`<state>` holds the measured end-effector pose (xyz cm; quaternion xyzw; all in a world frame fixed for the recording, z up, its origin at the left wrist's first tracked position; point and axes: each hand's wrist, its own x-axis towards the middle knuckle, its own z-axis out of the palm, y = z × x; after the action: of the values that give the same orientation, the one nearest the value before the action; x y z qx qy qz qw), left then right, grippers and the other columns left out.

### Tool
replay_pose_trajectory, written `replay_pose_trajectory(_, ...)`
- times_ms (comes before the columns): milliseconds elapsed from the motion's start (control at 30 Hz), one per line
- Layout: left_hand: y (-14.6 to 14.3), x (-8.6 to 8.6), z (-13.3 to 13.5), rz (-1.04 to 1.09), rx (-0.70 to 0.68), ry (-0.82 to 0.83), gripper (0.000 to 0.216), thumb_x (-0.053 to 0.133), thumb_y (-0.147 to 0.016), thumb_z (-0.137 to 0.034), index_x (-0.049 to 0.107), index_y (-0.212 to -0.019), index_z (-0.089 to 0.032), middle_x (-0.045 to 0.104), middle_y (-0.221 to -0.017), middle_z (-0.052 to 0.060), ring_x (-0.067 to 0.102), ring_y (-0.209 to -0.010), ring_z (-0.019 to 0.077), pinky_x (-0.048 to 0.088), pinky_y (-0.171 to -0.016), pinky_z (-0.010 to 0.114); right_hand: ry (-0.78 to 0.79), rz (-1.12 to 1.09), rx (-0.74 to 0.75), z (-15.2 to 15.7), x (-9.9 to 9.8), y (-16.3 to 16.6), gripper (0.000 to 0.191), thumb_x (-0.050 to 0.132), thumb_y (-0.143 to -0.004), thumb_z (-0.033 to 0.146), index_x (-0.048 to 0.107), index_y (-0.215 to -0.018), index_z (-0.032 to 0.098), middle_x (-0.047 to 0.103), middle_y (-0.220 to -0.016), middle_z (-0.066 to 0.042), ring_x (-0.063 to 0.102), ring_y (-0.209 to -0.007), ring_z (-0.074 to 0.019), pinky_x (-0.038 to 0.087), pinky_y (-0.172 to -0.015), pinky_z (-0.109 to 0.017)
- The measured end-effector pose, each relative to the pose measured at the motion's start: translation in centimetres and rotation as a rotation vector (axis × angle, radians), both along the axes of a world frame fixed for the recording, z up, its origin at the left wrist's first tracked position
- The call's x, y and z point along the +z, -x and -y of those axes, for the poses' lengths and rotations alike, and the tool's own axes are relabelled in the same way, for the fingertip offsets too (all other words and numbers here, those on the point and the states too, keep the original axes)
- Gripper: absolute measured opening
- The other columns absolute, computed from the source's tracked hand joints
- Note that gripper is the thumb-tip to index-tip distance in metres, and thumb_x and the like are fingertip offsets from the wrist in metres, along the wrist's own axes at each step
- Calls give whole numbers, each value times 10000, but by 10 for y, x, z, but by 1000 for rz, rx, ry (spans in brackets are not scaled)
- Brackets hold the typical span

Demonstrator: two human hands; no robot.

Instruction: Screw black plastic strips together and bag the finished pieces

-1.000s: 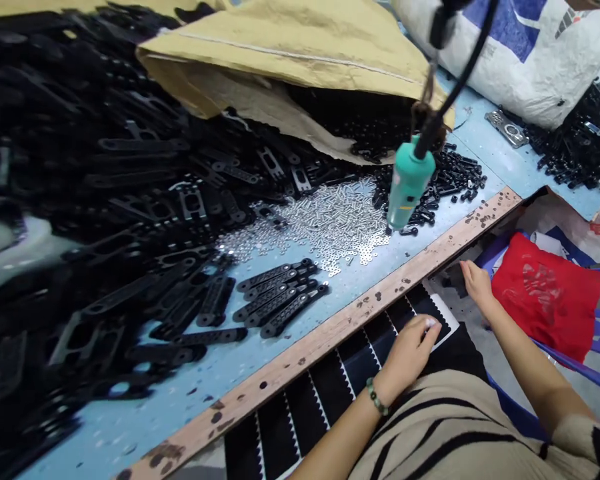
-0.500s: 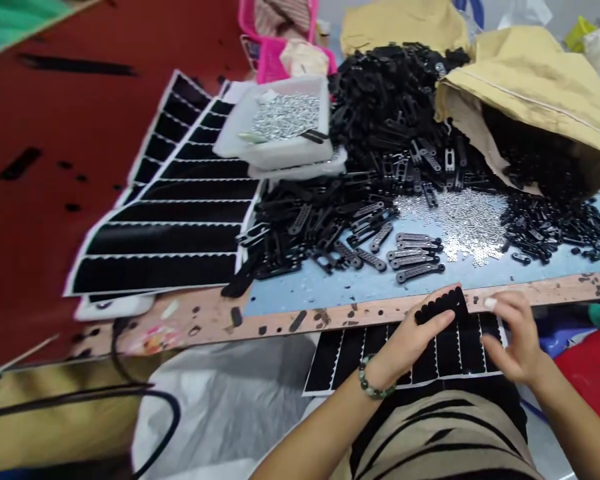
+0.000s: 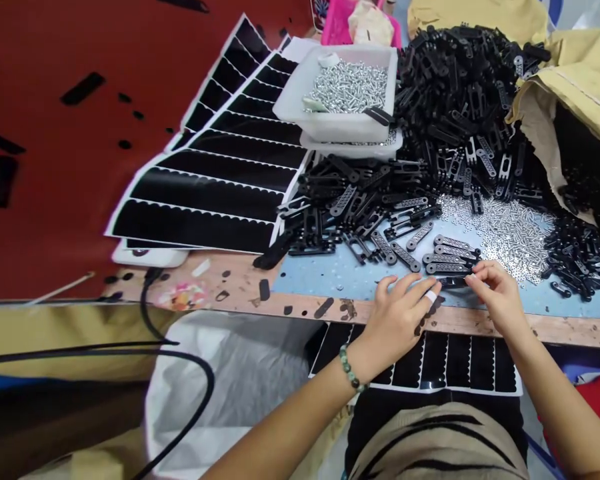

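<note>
My right hand (image 3: 497,299) pinches the right end of a black plastic link (image 3: 454,282) at the front of the blue tabletop. My left hand (image 3: 400,313), with a white band on one finger, reaches over the wooden edge, its fingertips at the link's left end. A black scalloped strip (image 3: 421,325) shows in part beneath the left fingers, mostly hidden by them. Just behind the hands lies a small row of grey-black textured links (image 3: 450,257). On my lap rests a sheet of black scalloped strips (image 3: 457,360) with white borders.
A large heap of black links (image 3: 460,100) fills the back. White tubs (image 3: 340,123) hold silver pins; more loose silver pins (image 3: 515,233) lie right of centre. Small black parts (image 3: 580,260) spread beside a yellow sack (image 3: 590,87). More strip sheets (image 3: 210,173) lie left.
Both hands have moved forward onto the tabletop. My right hand, apart and empty before, now pinches a link. The strip in my left hand has turned and is mostly covered. The view has shifted left.
</note>
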<state>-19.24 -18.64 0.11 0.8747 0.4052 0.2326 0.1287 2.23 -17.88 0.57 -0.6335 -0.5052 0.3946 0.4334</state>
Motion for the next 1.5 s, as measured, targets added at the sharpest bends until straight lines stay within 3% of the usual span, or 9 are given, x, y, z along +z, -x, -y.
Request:
replay_pose_trajectory(433, 3, -11, 2, -6, -53, -25, 438, 464, -843, -58, 540, -1258, -174, 603, -1275, 69, 514, -1146, 236, 253, -997, 455, 59, 115, 72, -9, -1, 9, 260, 636, -752, 375, 581, -575, 192, 568, -843, -53, 531, -711, -160, 427, -597, -290)
replay_pose_trajectory(767, -6, -1, -2, -23, -30, 23, 417, 449, -861, -73, 548, -1252, -176, 640, -1195, 78, 530, -1093, 239, 245, -1016, 485, 59, 242, 122, -11, -2, 8, 247, 623, -791, 368, 595, -628, 185, 565, -857, -56, 531, -675, -151, 456, -596, -296)
replay_pose_trajectory(1000, -7, -1, -2, -35, -51, 14, 428, 453, -855, -67, 540, -1261, -170, 630, -1209, 81, 510, -1128, 251, 240, -1025, 492, -43, 705, 265, -14, 13, -2, 303, 616, -828, 426, 515, -650, 203, 507, -745, -28, 500, -613, -154, 442, -586, -314)
replay_pose_trajectory(1100, -7, 0, -2, -11, -45, 51, 429, 467, -841, -57, 544, -1250, -164, 632, -1203, 80, 508, -1124, 255, 229, -1024, 506, -134, 833, 252, -24, 19, -5, 292, 641, -807, 483, 573, -817, 200, 562, -888, -82, 565, -734, -211, 487, -637, -355)
replay_pose_trajectory(1167, -7, 3, -3, 26, -29, 83, 399, 482, -857, -87, 549, -1242, -165, 631, -1201, 80, 504, -1120, 262, 226, -1019, 520, -238, 811, 326, -34, 19, -3, 305, 597, -853, 434, 569, -1050, 203, 577, -1087, -128, 576, -984, -281, 499, -819, -444)
replay_pose_trajectory(1267, -3, 9, -5, 127, 28, 136, 329, 483, -899, -165, 572, -1216, -176, 626, -1195, 79, 490, -1114, 267, 274, -979, 509, -281, 764, 494, -46, 14, 5, 347, 474, -927, 289, 476, -1269, 234, 561, -1248, -120, 505, -1195, -301, 359, -1026, -586)
replay_pose_trajectory(1367, 2, 17, -10, 250, 74, 220, 303, 448, -918, -169, 600, -1179, -189, 612, -1186, 66, 478, -1109, 246, 341, -947, 467, -315, 715, 530, -44, 18, 14, 389, 450, -918, 197, 459, -1304, 249, 573, -1242, -109, 489, -1223, -299, 341, -1040, -602)
replay_pose_trajectory(1500, 4, 23, -18, 353, 44, 330, 277, 434, -918, -160, 641, -1100, -189, 580, -1217, 65, 464, -1136, 225, 385, -976, 428, -386, 493, 674, -30, 39, 26, 364, 509, -895, 194, 505, -1254, 252, 624, -1082, -83, 584, -1012, -235, 507, -867, -432)
